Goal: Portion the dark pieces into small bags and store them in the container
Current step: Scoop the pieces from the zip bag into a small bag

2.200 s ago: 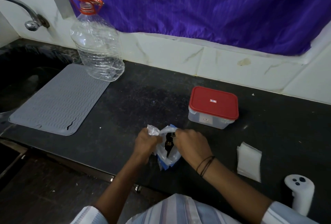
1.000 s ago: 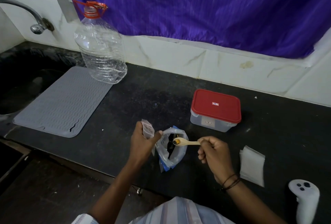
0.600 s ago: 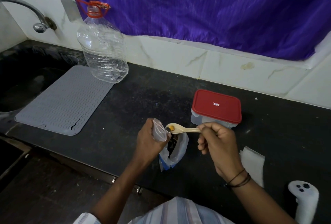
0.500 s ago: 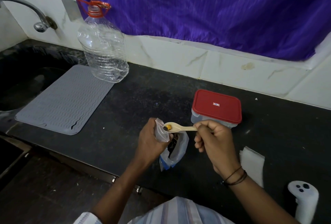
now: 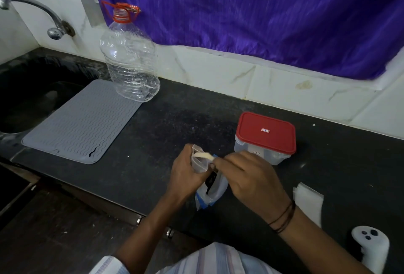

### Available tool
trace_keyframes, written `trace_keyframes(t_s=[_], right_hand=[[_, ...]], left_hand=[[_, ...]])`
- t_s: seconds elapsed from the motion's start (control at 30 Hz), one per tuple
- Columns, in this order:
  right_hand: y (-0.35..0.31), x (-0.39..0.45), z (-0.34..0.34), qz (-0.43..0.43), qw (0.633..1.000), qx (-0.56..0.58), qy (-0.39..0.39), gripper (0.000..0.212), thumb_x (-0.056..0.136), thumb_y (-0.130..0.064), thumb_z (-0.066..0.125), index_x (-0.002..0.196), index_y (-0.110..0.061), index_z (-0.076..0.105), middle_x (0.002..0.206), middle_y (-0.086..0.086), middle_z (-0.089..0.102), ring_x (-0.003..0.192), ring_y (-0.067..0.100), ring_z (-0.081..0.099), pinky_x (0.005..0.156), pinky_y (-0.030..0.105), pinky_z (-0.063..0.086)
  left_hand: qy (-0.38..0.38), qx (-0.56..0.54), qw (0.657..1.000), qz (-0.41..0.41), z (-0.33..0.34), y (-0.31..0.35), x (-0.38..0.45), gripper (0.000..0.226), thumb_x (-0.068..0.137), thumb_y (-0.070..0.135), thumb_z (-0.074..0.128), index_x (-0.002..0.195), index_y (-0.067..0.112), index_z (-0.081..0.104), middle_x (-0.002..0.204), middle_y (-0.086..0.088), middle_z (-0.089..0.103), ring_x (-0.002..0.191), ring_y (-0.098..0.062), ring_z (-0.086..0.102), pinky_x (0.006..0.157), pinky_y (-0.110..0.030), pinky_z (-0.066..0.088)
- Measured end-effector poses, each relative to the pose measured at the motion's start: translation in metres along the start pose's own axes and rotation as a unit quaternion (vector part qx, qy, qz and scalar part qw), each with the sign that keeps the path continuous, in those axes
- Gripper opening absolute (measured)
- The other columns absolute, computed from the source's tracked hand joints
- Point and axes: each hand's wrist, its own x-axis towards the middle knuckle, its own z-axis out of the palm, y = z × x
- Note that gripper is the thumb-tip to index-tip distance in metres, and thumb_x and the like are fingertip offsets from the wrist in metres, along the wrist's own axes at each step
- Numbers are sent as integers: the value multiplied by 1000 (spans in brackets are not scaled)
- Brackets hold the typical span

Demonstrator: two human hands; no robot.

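Nearby, container (image 5: pixel 265 138) (lidded); left hand (image 5: pixel 185 173) grips small bag (image 5: pixel 198 161), right hand (image 5: pixel 249 177) spoon (image 5: pixel 204 155).

Left hand (image 5: pixel 185 172): fingers curled, thumb side up, closed around a small bag (image 5: pixel 197 161) at its top edge; forearm runs back toward 7 o'clock, bare to a rolled sleeve. Right hand (image 5: pixel 247 178): palm down, knuckles up, fingers pinched on a spoon (image 5: pixel 204 155) whose tip points toward 9 o'clock. Right wrist carries dark bands (image 5: pixel 283 216); forearm extends toward 4 o'clock. The two hands nearly touch.
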Motion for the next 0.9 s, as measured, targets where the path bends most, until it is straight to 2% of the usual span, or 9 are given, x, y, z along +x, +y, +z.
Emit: trace_keyframes(t_s=[0.07,0.13,0.23,0.33,0.43,0.53,0.63,0.77,0.9], right_hand=[[1,-5,-4,76,995,29,57,21,97,-14,51,97,-7,71,75,2,64,63,14,55,55,28,48],[7,-8,-5,175,981,55,54,21,95,-19,50,91,-12,69,72,-3,62,60,6,52,55,21,45],[16,-12,10,287,953,53,-82,14,94,-26,52,83,-23,61,63,-9,54,53,3,47,47,19,39],[17,-18,36,320,927,77,-181,16,96,-29,53,81,-26,51,68,-11,51,58,1,48,50,14,32],[13,-23,57,332,907,91,-241,10,97,-37,49,102,-30,55,94,-10,56,86,6,55,69,21,49],[12,-26,59,286,944,25,-160,35,95,-44,48,125,-29,54,119,-5,48,105,12,47,85,28,48],[11,-15,38,283,930,225,-74,38,94,-48,47,124,-26,56,114,-13,48,102,0,48,82,20,47],[13,-5,33,223,932,255,-129,31,92,-49,51,116,-31,56,104,-14,54,97,4,51,80,22,47],[21,-2,33,269,914,292,-79,3,91,-22,61,89,-24,62,83,-11,60,79,7,57,70,28,50]], left_hand=[[13,12,1000,-9,-2,-3,0,30,80,18,83,91,17,54,83,3,63,74,-7,62,61,-15,47],[25,12,999,-20,-4,-5,1,31,80,19,82,91,18,53,82,4,60,73,-6,59,60,-15,46],[44,5,999,-24,-6,-7,0,33,78,18,82,90,16,52,79,4,57,69,-5,55,59,-15,44],[42,8,999,-31,-4,-8,0,34,77,21,82,90,19,51,80,3,57,69,-5,55,59,-18,46],[37,-1,999,-27,-1,-5,1,37,73,36,79,90,19,50,79,4,57,68,-4,54,58,-15,44],[29,-2,1000,-11,1,1,2,39,72,47,73,89,23,48,79,6,56,68,-2,54,59,-13,43],[4,7,1000,0,6,8,3,39,72,53,72,89,31,44,81,8,55,70,-1,55,59,-13,44],[-31,50,998,31,19,17,7,31,79,51,62,92,33,41,86,8,57,73,-5,58,60,-20,47],[-58,103,993,19,26,25,11,40,82,42,72,95,33,35,92,6,57,78,-7,59,60,-22,48]])
